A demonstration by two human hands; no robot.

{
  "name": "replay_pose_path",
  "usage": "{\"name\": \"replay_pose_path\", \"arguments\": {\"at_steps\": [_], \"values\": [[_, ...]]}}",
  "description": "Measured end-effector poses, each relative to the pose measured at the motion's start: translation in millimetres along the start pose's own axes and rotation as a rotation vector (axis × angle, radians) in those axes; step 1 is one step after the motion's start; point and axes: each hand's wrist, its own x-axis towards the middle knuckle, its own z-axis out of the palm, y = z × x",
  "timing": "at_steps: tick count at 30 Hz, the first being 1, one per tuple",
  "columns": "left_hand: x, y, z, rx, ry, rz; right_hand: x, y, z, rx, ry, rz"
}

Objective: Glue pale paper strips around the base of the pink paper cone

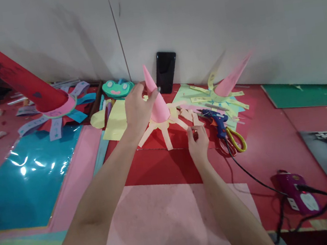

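My left hand is closed around the upper side of a pink paper cone, which stands upright, point up. From its scalloped yellow base, several peach paper strips fan out over red card. My right hand has its fingers pinched at the tip of one strip on the right. Loose peach paper pieces lie just beyond that hand. Right of it rest a blue glue gun and yellow-handled scissors.
A black phone leans on the wall. Another pink cone with yellow strips stands right. Left are a red tube with paper strips and a blue sheet. The glue gun's cord runs to a purple power strip.
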Motion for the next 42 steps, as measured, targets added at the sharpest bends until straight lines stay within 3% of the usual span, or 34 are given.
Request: {"name": "replay_pose_path", "arguments": {"at_steps": [11,19,25,29,32,35,38,42], "values": [[-9,33,-13.4,0.065,-0.138,0.180,0,6,3,0.028,-0.090,-0.016],[-7,52,-32.4,-0.010,-0.076,0.255,1,5,3,0.078,-0.054,-0.002],[5,58,-60.1,-0.060,0.158,0.270,1,3,1,0.075,-0.019,0.003],[8,63,-70.4,-0.227,0.410,0.424,0,2,1,0.066,-0.011,-0.004],[10,69,-76.7,-0.301,0.513,0.537,0,3,3,0.105,0.000,0.021],[12,70,-79.2,-0.301,0.562,0.447,1,4,4,0.113,0.010,0.012],[12,61,-71.9,-0.222,0.428,0.329,1,5,3,0.086,0.004,0.012],[7,34,-44.1,-0.091,0.036,0.218,2,7,2,0.061,0.006,0.042]]}}
